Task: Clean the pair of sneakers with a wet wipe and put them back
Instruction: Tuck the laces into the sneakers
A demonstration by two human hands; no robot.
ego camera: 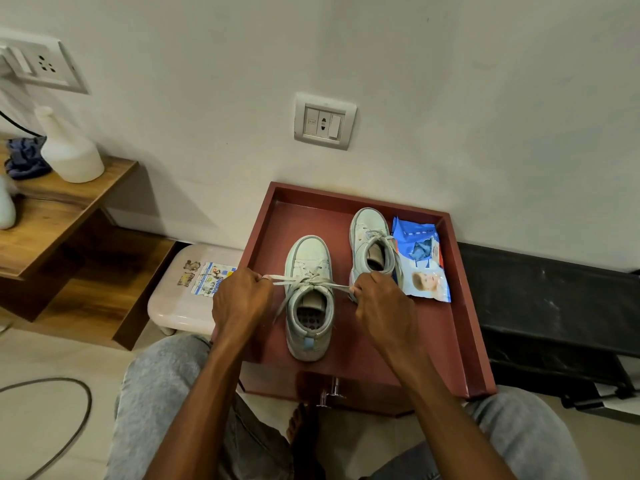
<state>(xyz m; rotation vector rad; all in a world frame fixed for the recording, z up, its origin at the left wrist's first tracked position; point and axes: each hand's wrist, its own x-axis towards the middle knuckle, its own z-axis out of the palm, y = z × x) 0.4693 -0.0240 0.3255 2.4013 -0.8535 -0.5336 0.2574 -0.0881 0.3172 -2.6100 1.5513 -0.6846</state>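
- The left hand point(239, 299) pinches one lace point(280, 278) of the near sneaker point(308, 258), taut toward the drawer's point(467, 306) left edge. A harder tug could drag the shoe sideways.
- The right hand point(384, 303) pinches the other end. Uneven pull may skew the knot.
- The drawer holds both shoes, with the second sneaker point(367, 226) toward the back and the wipe pack point(422, 268) just beside it, by the right wall.

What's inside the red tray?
A pale mint sneaker, its grey laces pinched by left hand and right hand; its twin, heel hidden behind the right hand; a blue wet-wipe pack.
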